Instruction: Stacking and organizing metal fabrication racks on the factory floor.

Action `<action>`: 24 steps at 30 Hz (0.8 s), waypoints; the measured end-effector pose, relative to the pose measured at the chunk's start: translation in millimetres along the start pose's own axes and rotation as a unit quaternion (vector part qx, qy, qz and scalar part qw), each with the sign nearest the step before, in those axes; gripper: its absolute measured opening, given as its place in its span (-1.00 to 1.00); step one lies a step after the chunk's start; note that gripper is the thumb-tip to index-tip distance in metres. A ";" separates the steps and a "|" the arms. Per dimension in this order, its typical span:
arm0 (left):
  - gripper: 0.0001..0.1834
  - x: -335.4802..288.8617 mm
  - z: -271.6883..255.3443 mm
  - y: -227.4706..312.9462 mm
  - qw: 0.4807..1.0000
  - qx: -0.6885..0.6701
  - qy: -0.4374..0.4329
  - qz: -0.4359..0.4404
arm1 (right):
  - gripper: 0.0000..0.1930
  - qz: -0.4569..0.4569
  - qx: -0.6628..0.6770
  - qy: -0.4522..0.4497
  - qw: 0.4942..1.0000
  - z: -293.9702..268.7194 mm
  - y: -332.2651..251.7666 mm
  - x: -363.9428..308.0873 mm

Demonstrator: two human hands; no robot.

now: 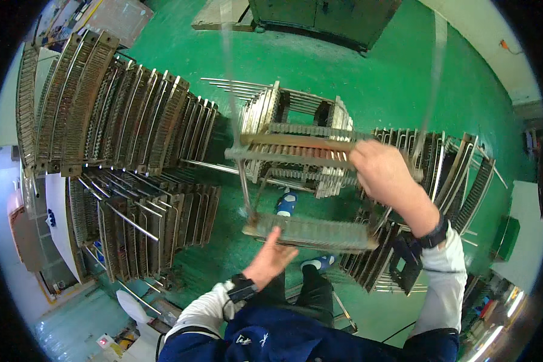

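Head view: nearest the camera, a dark blue top (pixel 320 347) with light sleeves (pixel 443 274) is worn by the person, and a dark band (pixel 435 234) is strapped round each wrist. A metal frame (pixel 314 232) is held up in front of the body, above the green floor (pixel 380 78); it is partly smeared by blur. It is made up of a brownish upper bar (pixel 295 142) and a ribbed lower bar (pixel 338 235), with a thin rod (pixel 243 184) seen between them on the left. The upper bar is gripped near its right end by the right hand (pixel 380 169), fingers curled over it. The left hand (pixel 271 259) is held with thumb and fingers spread; the lower bar's near edge is overlapped by the thumb, but whether it is touched cannot be told. Beyond the frame, a silvery stack of bars (pixel 259 117) is set on the floor. Ribbed racks are lined up in an upper left row (pixel 127 114), a lower left row (pixel 157 223) and a right-hand row (pixel 458 175). Two blue shoes (pixel 286 204) are seen below, one partly covered by the lower bar's surroundings. A dark green cabinet (pixel 320 18) is placed at the far edge.
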State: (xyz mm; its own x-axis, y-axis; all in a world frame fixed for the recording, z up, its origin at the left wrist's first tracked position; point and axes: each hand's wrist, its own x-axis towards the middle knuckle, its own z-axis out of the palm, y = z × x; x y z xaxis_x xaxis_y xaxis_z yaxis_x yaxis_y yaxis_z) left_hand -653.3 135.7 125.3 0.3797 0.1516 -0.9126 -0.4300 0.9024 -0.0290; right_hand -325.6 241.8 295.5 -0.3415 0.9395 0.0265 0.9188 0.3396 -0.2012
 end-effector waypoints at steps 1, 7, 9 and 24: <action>-0.39 3.6 11.6 -11.9 0.999 -0.022 -0.038 -0.024 | -0.90 -0.029 -0.022 0.013 0.999 6.5 6.5 30.0; -0.40 70.2 91.5 -47.5 0.924 -0.300 -0.104 -0.211 | -0.93 -0.122 -0.088 0.017 0.989 29.0 2.4 148.3; -0.36 83.9 114.7 -53.0 0.901 -0.336 -0.158 -0.223 | -0.92 -0.127 -0.097 0.006 0.987 41.2 -0.1 171.8; -0.54 -15.9 202.0 129.1 0.490 0.548 -0.016 0.678 | -0.87 -0.185 -0.020 -0.018 0.982 63.0 92.6 146.6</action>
State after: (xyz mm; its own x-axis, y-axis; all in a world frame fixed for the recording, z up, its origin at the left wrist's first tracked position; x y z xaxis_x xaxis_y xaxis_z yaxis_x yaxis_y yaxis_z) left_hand -549.5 331.3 218.4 0.3733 0.9020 0.2169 0.3867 -0.3638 0.8475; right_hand -303.0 408.2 219.1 -0.6593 0.7498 0.0550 0.7377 0.6593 -0.1449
